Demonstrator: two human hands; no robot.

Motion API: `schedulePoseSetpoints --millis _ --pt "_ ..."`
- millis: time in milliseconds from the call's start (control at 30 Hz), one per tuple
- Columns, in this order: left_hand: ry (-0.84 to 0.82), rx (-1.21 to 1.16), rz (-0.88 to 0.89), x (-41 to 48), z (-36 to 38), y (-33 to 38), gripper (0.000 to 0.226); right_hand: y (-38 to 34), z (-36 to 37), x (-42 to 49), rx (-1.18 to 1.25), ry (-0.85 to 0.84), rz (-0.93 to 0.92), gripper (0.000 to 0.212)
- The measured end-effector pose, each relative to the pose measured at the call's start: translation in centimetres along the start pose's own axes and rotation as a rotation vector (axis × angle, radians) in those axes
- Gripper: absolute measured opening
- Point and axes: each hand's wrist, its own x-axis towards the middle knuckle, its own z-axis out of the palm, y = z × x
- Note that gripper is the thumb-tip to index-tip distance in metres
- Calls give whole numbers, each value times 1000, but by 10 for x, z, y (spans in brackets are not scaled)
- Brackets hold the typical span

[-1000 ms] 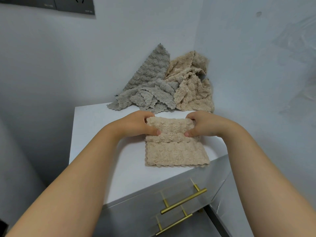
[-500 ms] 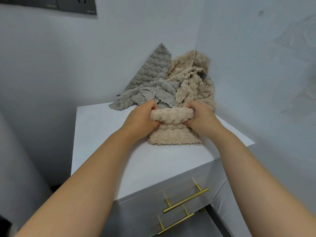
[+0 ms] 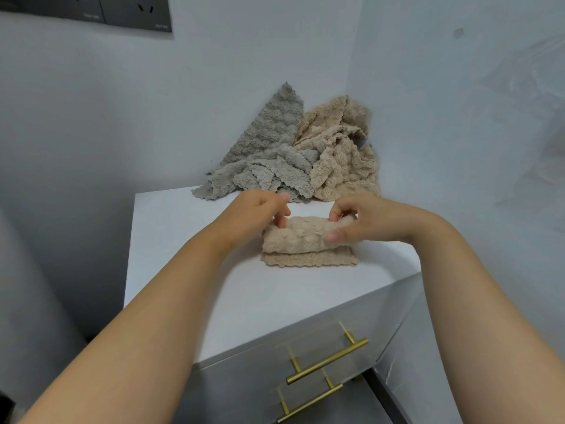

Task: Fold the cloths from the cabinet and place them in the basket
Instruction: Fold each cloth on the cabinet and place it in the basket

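Note:
A folded beige cloth [image 3: 305,240] lies on the white cabinet top [image 3: 189,246], its upper part doubled over into a thick roll with a flat scalloped edge showing below. My left hand [image 3: 256,209] is at the roll's left end; its fingertips touch the back of the fold and the thumb is lifted clear. My right hand [image 3: 367,218] pinches the roll's right end, thumb on the front and fingers on top. No basket is in view.
A crumpled grey cloth [image 3: 269,154] and a crumpled beige cloth [image 3: 339,154] are heaped in the back corner against the walls. Drawer fronts with two brass handles [image 3: 327,362] sit below the top's front edge. Dark wall sockets [image 3: 122,10] are at the upper left.
The cloth was flat with both hands gripping its far edge; that edge was bunched up and folded over toward me. My left thumb has now lifted off the cloth.

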Motion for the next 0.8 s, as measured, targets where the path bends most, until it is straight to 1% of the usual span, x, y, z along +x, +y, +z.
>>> schedulePoseSetpoints --millis 67,167,200,267,300,333,400,433,500,567,600,633,700,733,800 --pt "19 49 15 2 4 0 43 -1 0 1 38 5 -16 27" --pt "-19 133 19 4 8 -1 42 -1 2 6 8 40 13 28" --pt "-36 171 19 5 8 -1 40 -1 4 8 4 26 19 25" --pt "-81 231 5 4 7 0 27 3 7 12 -29 -19 51 13" --pt "-117 264 -10 3 7 1 25 5 9 13 -79 -36 78 15" --pt "-160 305 -34 3 7 3 28 7 10 15 -142 -52 112 24" --pt "-224 403 -90 2 5 6 42 6 12 16 -212 -72 187 45" --pt "-238 444 -111 3 5 9 49 5 12 17 -226 -85 219 51" --pt "-241 499 -165 4 6 12 67 4 12 17 -248 -109 285 53" --pt "-229 522 -212 5 8 12 78 5 13 17 -222 -102 338 47" --pt "-219 512 -224 5 9 12 80 5 13 16 -197 -87 358 48" --pt "-207 497 -231 5 10 13 81 5 14 15 -167 -70 369 52" --pt "-165 470 -230 2 14 15 79 5 17 12 -84 -23 400 72" --pt "-139 458 -223 1 17 18 76 5 18 8 -29 1 415 76" --pt "-68 405 -204 -2 25 19 62 3 23 1 87 65 423 72"
